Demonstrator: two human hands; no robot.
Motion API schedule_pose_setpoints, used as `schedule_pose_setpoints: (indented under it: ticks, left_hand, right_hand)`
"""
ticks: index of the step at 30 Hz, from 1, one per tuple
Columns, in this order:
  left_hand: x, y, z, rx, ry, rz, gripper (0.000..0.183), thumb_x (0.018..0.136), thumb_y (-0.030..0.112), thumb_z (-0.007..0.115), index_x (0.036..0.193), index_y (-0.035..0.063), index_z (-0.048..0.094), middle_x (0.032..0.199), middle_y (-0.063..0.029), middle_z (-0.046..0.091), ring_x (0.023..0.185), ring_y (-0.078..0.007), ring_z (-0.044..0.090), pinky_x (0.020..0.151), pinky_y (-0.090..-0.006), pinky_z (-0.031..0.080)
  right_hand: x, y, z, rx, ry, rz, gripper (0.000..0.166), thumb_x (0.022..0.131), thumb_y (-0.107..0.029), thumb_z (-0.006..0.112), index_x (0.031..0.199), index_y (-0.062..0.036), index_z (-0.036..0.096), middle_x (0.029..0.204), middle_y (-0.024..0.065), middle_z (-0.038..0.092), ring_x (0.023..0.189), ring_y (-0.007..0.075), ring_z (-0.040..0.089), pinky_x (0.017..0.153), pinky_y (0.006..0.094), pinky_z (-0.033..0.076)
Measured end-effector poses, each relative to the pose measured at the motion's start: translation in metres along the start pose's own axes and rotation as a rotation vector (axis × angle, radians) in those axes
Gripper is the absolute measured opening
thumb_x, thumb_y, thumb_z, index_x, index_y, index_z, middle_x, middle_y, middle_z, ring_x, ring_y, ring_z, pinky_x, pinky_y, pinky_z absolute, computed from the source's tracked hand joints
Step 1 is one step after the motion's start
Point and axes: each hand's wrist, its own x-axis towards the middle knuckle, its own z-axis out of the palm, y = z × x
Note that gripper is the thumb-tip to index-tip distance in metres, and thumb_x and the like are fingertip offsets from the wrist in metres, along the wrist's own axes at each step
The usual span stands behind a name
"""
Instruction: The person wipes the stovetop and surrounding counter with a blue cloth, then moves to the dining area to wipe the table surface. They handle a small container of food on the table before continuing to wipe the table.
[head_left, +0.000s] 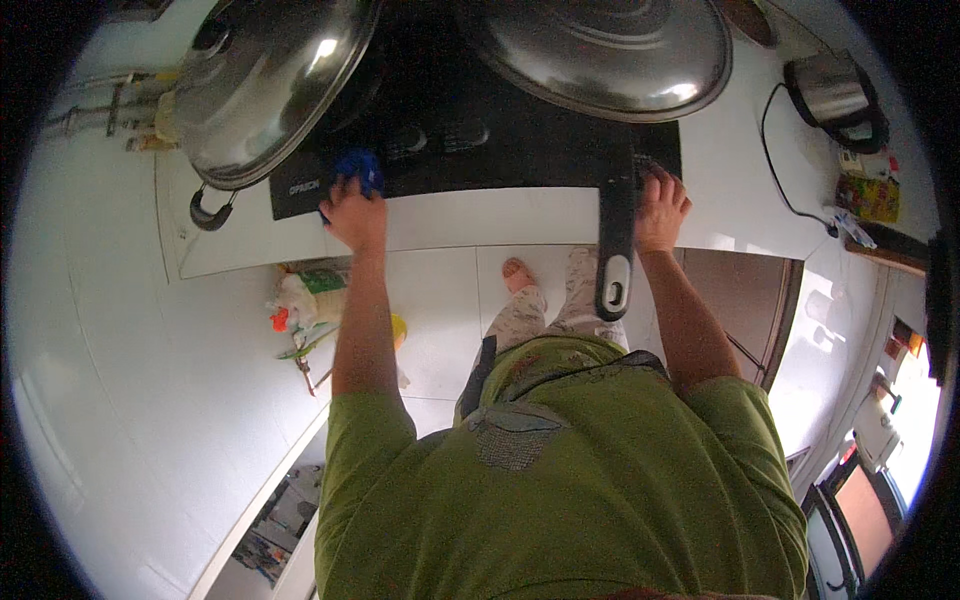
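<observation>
My left hand grips a crumpled blue cloth and presses it on the front left of the black cooktop. Two control knobs are just right of the cloth. At the cooktop's front right corner is my right hand, fingers bent over its edge; whether it holds something dark there I cannot tell. Beside that hand a black pan handle with a grey end juts towards me, from under a domed metal lid. Another metal lid covers a pot with a looped side handle on the left.
White counter borders the cooktop. On the right stand a metal kettle with a black cord and a yellow packet. Gas pipes and valves run along the left wall. Bags and greens are low on the left.
</observation>
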Motion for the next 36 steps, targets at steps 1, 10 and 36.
schedule_pose_setpoints:
  ticks: [1, 10, 36]
  left_hand:
    - [-0.022, 0.016, 0.003, -0.017, 0.032, 0.077, 0.043, 0.073, 0.025, 0.067, 0.115, 0.0177, 0.064, 0.138, -0.0011, 0.047, 0.115, -0.0366, 0.043, 0.088, -0.0567, 0.042]
    - [-0.171, 0.177, 0.002, -0.196, -0.017, 0.418, 0.054, 0.068, 0.026, 0.070, 0.120, 0.0169, 0.060, 0.138, -0.0055, 0.042, 0.113, -0.0358, 0.041, 0.087, -0.0598, 0.038]
    - [-0.175, 0.384, -0.034, -0.365, -0.045, 0.501, 0.053, 0.095, 0.027, 0.053, 0.141, 0.0081, 0.037, 0.150, -0.0160, 0.030, 0.136, -0.0348, 0.031, 0.109, -0.0496, 0.026]
  right_hand:
    - [0.000, -0.002, -0.002, 0.011, 0.007, -0.001, 0.040, 0.083, -0.035, 0.060, 0.113, -0.0104, 0.053, 0.124, 0.0105, 0.051, 0.117, 0.0340, 0.044, 0.093, 0.0532, 0.032]
    - [-0.001, 0.006, -0.005, 0.252, -0.026, 0.028, 0.043, 0.088, -0.044, 0.055, 0.115, -0.0111, 0.058, 0.131, 0.0064, 0.049, 0.123, 0.0305, 0.040, 0.098, 0.0502, 0.027]
    - [0.221, 0.138, -0.027, 1.140, -0.095, 0.138, 0.073, 0.069, 0.000, 0.072, 0.134, -0.0119, 0.041, 0.130, 0.0161, 0.053, 0.121, 0.0340, 0.051, 0.099, 0.0392, 0.044]
